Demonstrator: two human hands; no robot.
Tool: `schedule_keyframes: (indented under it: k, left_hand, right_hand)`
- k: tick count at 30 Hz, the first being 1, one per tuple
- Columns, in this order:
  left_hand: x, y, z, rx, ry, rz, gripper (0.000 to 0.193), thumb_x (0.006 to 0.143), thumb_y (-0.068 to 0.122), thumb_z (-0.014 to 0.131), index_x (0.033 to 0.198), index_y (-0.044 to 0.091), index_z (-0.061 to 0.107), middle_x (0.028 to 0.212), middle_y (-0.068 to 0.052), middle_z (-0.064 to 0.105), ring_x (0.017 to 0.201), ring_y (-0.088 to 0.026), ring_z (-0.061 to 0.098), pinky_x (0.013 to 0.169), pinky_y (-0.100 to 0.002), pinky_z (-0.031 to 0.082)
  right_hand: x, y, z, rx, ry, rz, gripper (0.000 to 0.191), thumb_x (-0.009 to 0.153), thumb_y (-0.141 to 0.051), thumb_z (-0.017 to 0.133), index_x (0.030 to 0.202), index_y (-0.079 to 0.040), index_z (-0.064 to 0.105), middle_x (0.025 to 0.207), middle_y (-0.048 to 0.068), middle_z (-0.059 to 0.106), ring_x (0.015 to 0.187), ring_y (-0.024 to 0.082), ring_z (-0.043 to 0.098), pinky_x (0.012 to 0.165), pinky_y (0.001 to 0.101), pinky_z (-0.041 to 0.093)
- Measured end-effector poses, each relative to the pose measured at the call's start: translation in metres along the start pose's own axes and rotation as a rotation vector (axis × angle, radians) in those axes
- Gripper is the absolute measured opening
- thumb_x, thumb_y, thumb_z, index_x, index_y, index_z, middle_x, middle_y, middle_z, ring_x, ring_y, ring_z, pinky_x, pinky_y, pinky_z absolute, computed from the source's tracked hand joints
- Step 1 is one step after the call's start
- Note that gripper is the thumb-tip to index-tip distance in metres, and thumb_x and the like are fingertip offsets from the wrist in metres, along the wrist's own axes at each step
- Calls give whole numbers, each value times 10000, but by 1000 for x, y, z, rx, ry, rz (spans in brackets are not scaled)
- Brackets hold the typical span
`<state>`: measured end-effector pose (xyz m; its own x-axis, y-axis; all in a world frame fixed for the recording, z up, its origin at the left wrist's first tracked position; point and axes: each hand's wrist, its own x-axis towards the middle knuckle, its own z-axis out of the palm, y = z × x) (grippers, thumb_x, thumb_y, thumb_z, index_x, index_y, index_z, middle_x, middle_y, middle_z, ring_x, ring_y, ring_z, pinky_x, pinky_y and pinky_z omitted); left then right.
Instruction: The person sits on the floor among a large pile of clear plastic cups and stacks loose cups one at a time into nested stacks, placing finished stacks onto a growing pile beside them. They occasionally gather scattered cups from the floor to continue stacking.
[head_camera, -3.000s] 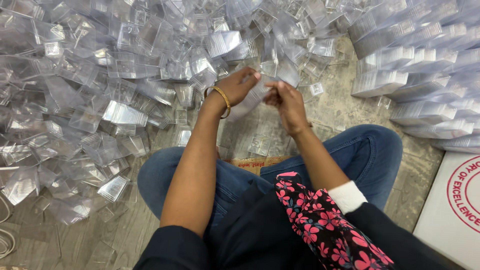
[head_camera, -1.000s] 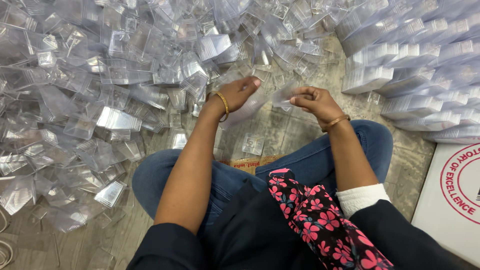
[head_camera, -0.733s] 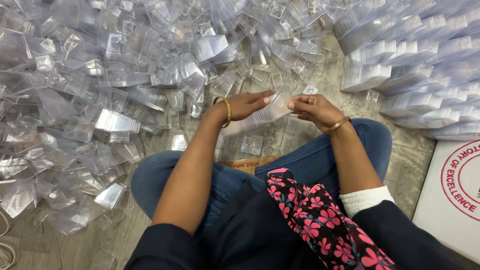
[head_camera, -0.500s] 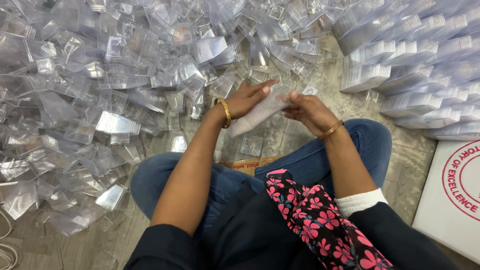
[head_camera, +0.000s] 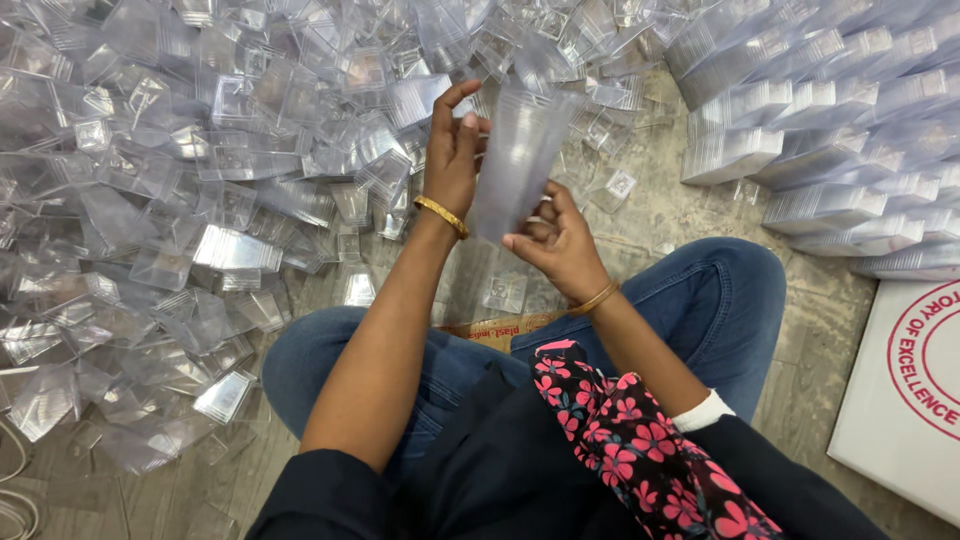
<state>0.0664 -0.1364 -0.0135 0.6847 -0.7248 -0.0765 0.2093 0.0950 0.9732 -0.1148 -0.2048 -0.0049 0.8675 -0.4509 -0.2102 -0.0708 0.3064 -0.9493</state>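
— What is being worked on right now?

— The person is sitting cross-legged on the floor (head_camera: 690, 215), holding one clear plastic piece (head_camera: 520, 160) up between both hands. The left hand (head_camera: 455, 160) is gripping its left edge, thumb and fingers (head_camera: 447, 103) pinching narrow around it. The right hand (head_camera: 555, 240) is cupping the lower end, fingers curled in under the piece.

— So which step does it look like?

— I'd judge it as the handling stage for a single piece: it is lifted off the floor, between the two sets of fingers, and being turned or squared up. Whether it is one flat sheet or a thin stack, I cannot tell.

— What is lying around the fingers?

— Beyond and to the left of the fingers, a loose heap of clear pieces (head_camera: 200, 160) is spreading over the floor. To the right of the fingers, neat stacks (head_camera: 800, 130) are lying in rows, with a white box (head_camera: 900, 400) nearer the person's knee.

— And what would the next move ask for?

— Probably a light, even grip, since the plastic looks thin and slippery, and a steady carry to wherever it belongs.
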Motion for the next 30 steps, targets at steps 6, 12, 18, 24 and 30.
schedule_keyframes:
  k: [6, 12, 18, 24, 30]
  left_hand:
    - [4, -1, 11, 334, 32, 407, 647, 1133, 573, 282, 1568, 94, 314, 1586, -213, 375, 1437, -412, 383, 1141, -525, 354]
    - [1, 8, -3, -438, -136, -299, 764, 969, 704, 304, 1540, 203, 378, 1464, -188, 570, 1297, -339, 627, 1016, -506, 601]
    - [-3, 8, 0, -292, -209, -372, 853, 881, 795, 285, 1498, 227, 446, 1417, -171, 599, 1238, -319, 657, 940, -508, 613]
    - [-10, -8, 15, -261, -306, -509, 791, 925, 747, 375, 1539, 250, 416, 1457, -170, 521, 1300, -323, 597, 1004, -484, 568]
    - [1, -6, -1, 54, -132, -543, 658, 947, 624, 448, 1505, 278, 403, 1343, -77, 546, 1106, -225, 600, 828, -383, 555]
  right_hand:
    - [-10, -18, 6, -658, 177, -226, 765, 858, -45, 810, 1519, -64, 425, 1285, 106, 538, 1116, 188, 656, 915, 316, 617]
    - [-19, -60, 2, -910, 74, -498, 761, 883, -133, 866, 1549, -165, 500, 1572, 137, 427, 1461, 288, 495, 1155, 386, 538]
    - [-5, -79, 14, -1229, -33, -628, 1359, 623, -548, 1011, 1616, -92, 204, 1648, 304, -9, 1529, 532, -13, 1253, 664, 177]
    - [-13, -44, -9, -928, 2, -480, 1263, 592, -437, 1008, 1574, -232, 241, 1612, 268, 170, 1518, 456, 193, 1196, 543, 374]
    - [-11, -13, -107, 312, 727, -54, 787, 815, -338, 876, 1449, -194, 433, 1431, 126, 490, 1278, 302, 515, 1015, 502, 485]
